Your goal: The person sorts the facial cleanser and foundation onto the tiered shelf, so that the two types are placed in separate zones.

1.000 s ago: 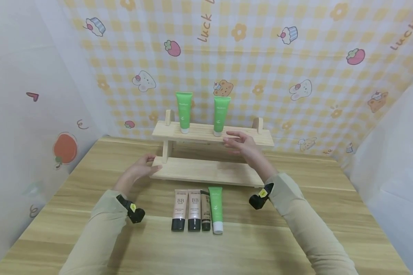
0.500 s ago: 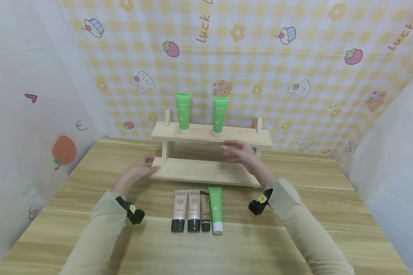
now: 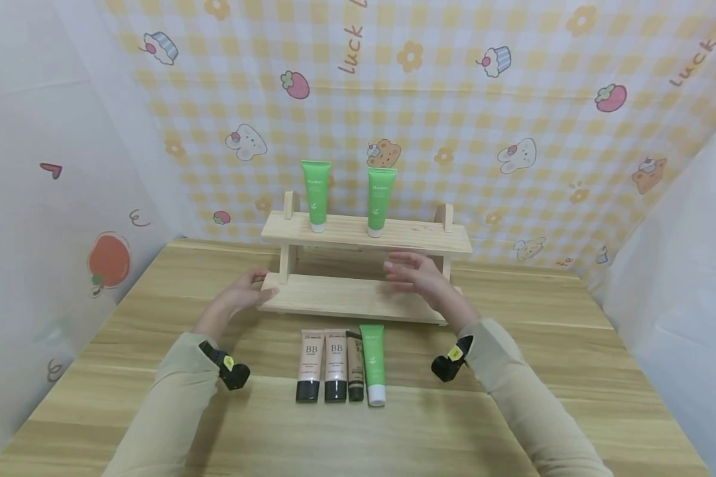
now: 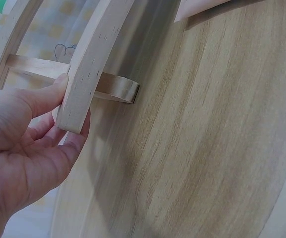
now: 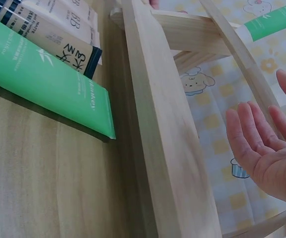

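A two-tier wooden shelf (image 3: 358,298) stands at the back of the table. My left hand (image 3: 241,295) grips the left end of its lower board; in the left wrist view the thumb lies on top and the fingers curl beneath the board (image 4: 86,74). My right hand (image 3: 416,275) hovers over the right part of the lower board, fingers relaxed and holding nothing. Two green tubes stand on their white caps on the upper board: a left green tube (image 3: 317,195) and a right green tube (image 3: 380,202).
In front of the shelf several tubes lie in a row on the wooden table (image 3: 453,430): two pink BB cream tubes (image 3: 310,358), a slimmer brown tube (image 3: 355,364) and a green tube (image 3: 374,361). A checked cloth (image 3: 441,99) hangs behind the shelf.
My right hand has drawn back and down from beside the right upright green tube to above the lower board. My left hand keeps its grip on the shelf.
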Motion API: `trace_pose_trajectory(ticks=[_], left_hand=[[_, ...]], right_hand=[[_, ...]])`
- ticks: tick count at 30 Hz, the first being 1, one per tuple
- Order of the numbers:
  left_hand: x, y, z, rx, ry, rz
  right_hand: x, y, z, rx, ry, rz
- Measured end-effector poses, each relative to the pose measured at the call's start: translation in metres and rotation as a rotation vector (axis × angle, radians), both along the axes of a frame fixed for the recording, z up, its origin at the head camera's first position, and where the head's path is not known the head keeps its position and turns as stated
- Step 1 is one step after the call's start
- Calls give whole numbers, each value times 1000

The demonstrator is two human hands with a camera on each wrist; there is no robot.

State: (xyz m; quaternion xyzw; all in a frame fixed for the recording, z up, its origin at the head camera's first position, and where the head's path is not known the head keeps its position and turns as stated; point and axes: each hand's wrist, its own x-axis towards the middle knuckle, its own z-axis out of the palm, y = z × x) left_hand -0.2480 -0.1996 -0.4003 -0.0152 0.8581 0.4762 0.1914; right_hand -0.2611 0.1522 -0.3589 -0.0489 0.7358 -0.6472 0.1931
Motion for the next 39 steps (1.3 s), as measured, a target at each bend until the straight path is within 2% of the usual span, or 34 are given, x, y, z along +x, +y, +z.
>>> trace_pose_trajectory(ticks=[8, 18, 29, 36, 39], left_hand=[[1, -1, 0, 10, 6, -7], [0, -1, -1, -5, 8, 7], [-1, -3, -2, 1, 13, -12], [-2, -2, -4, 12, 25, -10], [-2, -3, -4, 11, 26, -9]], right_hand=[[5, 1, -6, 62, -12, 23], [11, 4, -18, 134, -43, 112], [17, 2, -21, 116, -58, 121], [21, 5, -27, 143, -121, 225], [22, 7, -29, 145, -120, 254]])
